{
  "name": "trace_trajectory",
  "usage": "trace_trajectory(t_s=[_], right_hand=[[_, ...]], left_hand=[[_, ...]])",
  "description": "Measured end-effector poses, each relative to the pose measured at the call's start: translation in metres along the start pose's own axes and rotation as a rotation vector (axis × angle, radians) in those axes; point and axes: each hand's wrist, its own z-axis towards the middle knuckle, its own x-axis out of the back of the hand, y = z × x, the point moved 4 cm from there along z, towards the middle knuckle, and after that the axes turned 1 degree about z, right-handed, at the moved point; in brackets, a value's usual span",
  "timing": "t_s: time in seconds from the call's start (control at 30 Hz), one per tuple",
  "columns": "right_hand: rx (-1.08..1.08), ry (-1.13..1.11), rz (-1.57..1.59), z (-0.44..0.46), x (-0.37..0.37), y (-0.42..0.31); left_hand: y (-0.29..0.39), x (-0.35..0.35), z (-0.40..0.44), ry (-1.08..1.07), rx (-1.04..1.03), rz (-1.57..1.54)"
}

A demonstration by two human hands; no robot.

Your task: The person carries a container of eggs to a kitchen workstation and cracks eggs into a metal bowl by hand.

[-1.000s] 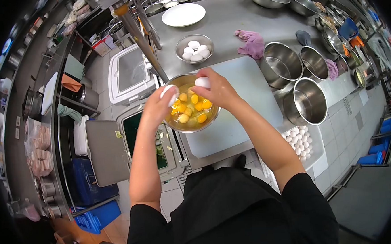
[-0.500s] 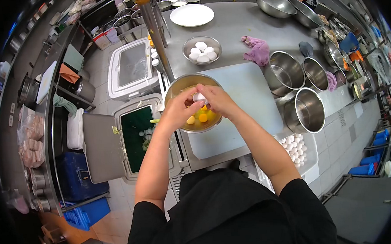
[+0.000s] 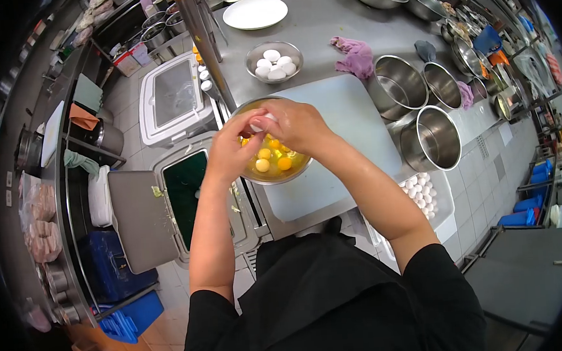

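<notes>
Over the steel mixing bowl (image 3: 306,167), my left hand (image 3: 231,146) and my right hand (image 3: 298,124) meet with bent fingers. Between their fingertips is a white eggshell (image 3: 257,127), mostly covered, so I cannot tell whether it is in one piece or split. Several egg yolks (image 3: 284,163) lie in clear egg white inside the bowl below. The bowl rests on a pale cutting board (image 3: 349,133) near its left edge. Just beyond, a smaller steel bowl (image 3: 276,75) holds several whole white eggs (image 3: 272,56).
Steel pots (image 3: 430,138) stand right of the board, near a purple cloth (image 3: 355,56). A white plate (image 3: 255,13) lies at the back. Below right is a tub of eggs (image 3: 422,192); an open bin (image 3: 189,194) stands at left. A metal post (image 3: 206,51) rises beside the table.
Both hands have turned and drawn in closer over the bowl, covering more of the egg. More yolks show below them. The whole view has shifted slightly, with the table moving left and up.
</notes>
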Motion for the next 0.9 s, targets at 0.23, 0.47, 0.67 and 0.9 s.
trace_trajectory(t_s=[0.23, 0.47, 0.67, 0.9], right_hand=[[0.119, 0.187, 0.179, -0.038, -0.031, -0.01], [-0.297, 0.439, 0.25, -0.209, 0.014, 0.104], [-1.083, 0.81, -0.042, -0.437, 0.069, 0.317], [-1.393, 0.68, -0.207, -0.52, 0.125, 0.536]], left_hand=[[-0.062, 0.113, -0.041, 0.137, 0.205, 0.295], [-0.022, 0.043, -0.003, 0.145, 0.19, -0.072], [0.101, -0.234, -0.013, -1.015, 0.074, -0.338], [-0.022, -0.527, -0.058, -1.183, 0.178, 0.089]])
